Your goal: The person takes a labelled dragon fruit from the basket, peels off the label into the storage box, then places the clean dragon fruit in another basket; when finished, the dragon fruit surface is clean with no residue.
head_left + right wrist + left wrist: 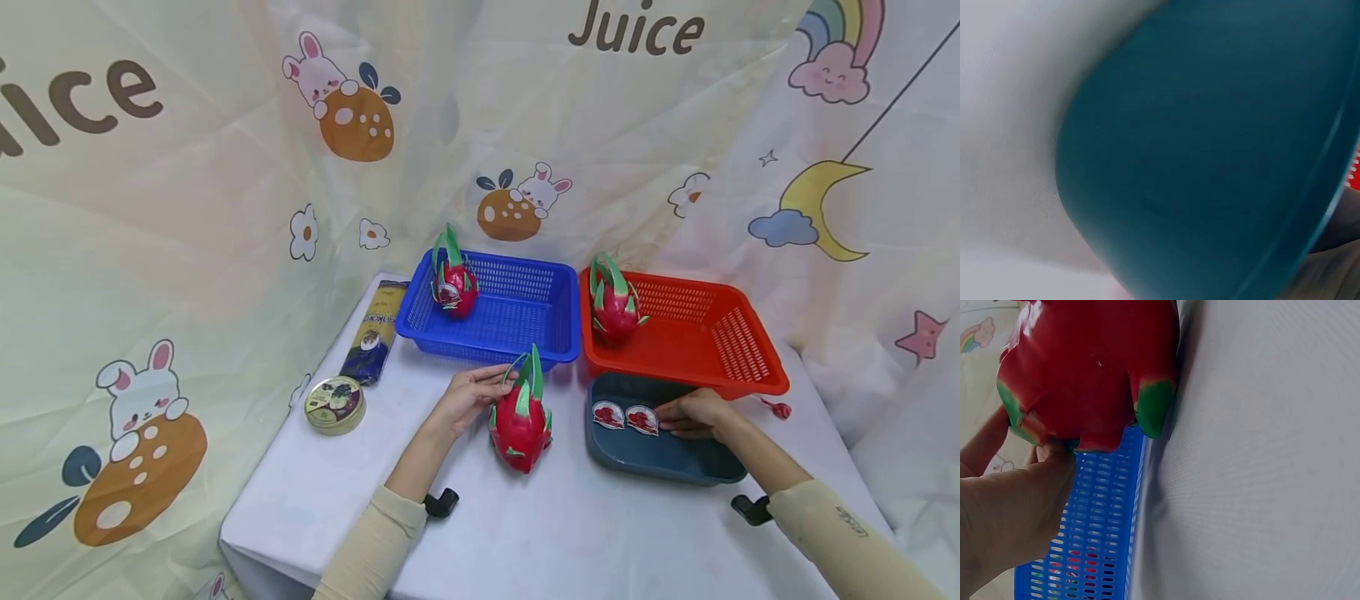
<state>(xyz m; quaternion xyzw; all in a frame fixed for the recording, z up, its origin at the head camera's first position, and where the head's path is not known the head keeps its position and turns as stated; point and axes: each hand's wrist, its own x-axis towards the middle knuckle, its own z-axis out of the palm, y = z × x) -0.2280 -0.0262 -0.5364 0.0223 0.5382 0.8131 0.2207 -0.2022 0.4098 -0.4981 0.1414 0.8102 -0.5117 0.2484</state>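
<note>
Dragon fruit (521,421) first: where is it?

Near the middle of the surface (562,533), well apart from the left edge, with its green leaves towards the far edge.

And the left grip (474,396)?

Thumb and fingers are bent close together at the leafy end, holding the fruit there. Some fingertips are hidden.

What about the right grip (696,410)?

It reaches inside a dark blue basin (660,462), fingertips beside the right sticker (642,419). Whether it pinches that sticker, or how far the fingers are parted, I cannot tell; the basin's wall fills the right wrist view.

Anything else in the basin?

Yes, the left sticker (607,415), just beside the other.

Along the far edge?

A blue basket (517,325) towards the far left corner, and a red basket (678,337) just beside it, towards the far right. Each holds another fruit at its left end: the blue basket's fruit (459,305) bears a sticker, and the red basket's fruit (617,317) has long green leaves.

Left edge?

A blue-and-gold packet (371,333) lies by the far left corner; a round tin (335,406) sits just nearer.

Right edge?

A small red thing (781,409), too small to identify.
</note>
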